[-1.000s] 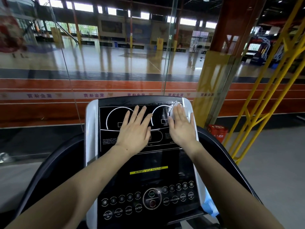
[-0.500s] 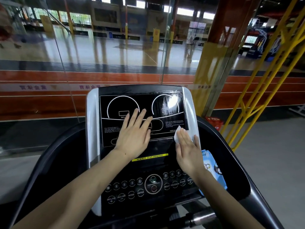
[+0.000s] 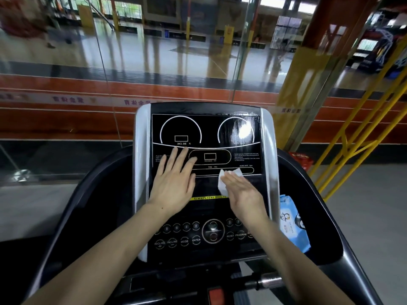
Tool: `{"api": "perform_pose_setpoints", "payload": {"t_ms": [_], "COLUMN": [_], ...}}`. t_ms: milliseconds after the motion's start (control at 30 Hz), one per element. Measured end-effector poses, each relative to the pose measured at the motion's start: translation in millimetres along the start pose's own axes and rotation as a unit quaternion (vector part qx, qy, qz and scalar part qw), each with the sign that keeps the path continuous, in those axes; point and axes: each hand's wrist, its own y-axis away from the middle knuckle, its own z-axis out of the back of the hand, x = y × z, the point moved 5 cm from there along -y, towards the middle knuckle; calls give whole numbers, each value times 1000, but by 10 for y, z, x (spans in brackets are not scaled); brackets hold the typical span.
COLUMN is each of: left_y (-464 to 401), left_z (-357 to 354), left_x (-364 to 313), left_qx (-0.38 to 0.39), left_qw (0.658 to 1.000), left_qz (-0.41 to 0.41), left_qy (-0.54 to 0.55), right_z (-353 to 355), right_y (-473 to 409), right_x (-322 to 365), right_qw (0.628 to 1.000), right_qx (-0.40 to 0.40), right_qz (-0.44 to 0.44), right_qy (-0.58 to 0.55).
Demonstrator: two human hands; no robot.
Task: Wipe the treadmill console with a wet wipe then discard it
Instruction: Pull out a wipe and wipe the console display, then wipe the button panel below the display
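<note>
Flat-handed, my right hand [image 3: 244, 192] presses the wet wipe [image 3: 226, 180] against the treadmill console [image 3: 207, 164] with straight fingers; nothing is curled round the cloth, it is simply pinned under the fingers and palm. The wipe's white corners poke out past the fingertips, lying on the lower right part of the black display panel, just above the yellow warning strip [image 3: 209, 198] and below the heart-rate readout. My left hand [image 3: 176, 179] lies open and flat on the left half of the panel, fingers spread toward the incline dial, holding nothing; I judge it is only bracing.

A wet sheen shows on the far right speed dial [image 3: 237, 130], so that area looks covered. The incline dial [image 3: 180, 130] on the far left looks dry, and the button rows [image 3: 187, 234] nearest me show no sign of wiping either. I put this at mid-wipe, with discarding not yet begun.

Next I would slide the wipe leftward across the middle band, which means lifting the left hand out of its path, then work down over the buttons with light pressure so no key is triggered. A blue wipe pack [image 3: 293, 225] sits tucked just right of the console. A red bin [image 3: 301, 159] stands on the floor to the far right, a likely place for disposal.
</note>
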Motion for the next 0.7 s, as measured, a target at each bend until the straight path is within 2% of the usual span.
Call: {"api": "perform_pose_setpoints", "payload": {"t_ms": [100,200,300,367,433,600,700], "left_y": [95,153,212,252,288,413,548], "left_z": [-28,-65,-100,-104,-108,-86,-111], "left_x": [-20,-55,-126,-204,-286,-529,-700], "left_qx": [6,11,23,25,27,18,8], "left_qw": [1000,999,998,998,997,995,992], "left_qz": [16,31,53,64,69,94,115], "left_qy": [-6,-13,-15,-15,-12,7,44], "right_z": [122,199,177,164,178,350,452], "right_y": [132,141,69,17,-38,77,370], "right_x": [-512,-640,-332,-150,-134,-288,-369], "right_qw": [998,994,996,997,995,980,951], "right_qx": [-7,-37,-71,-71,-72,-71,-38], "right_qz": [-67,-104,-47,12,27,-42,-125], "right_qy": [7,5,11,-20,-59,-183,-281]}}
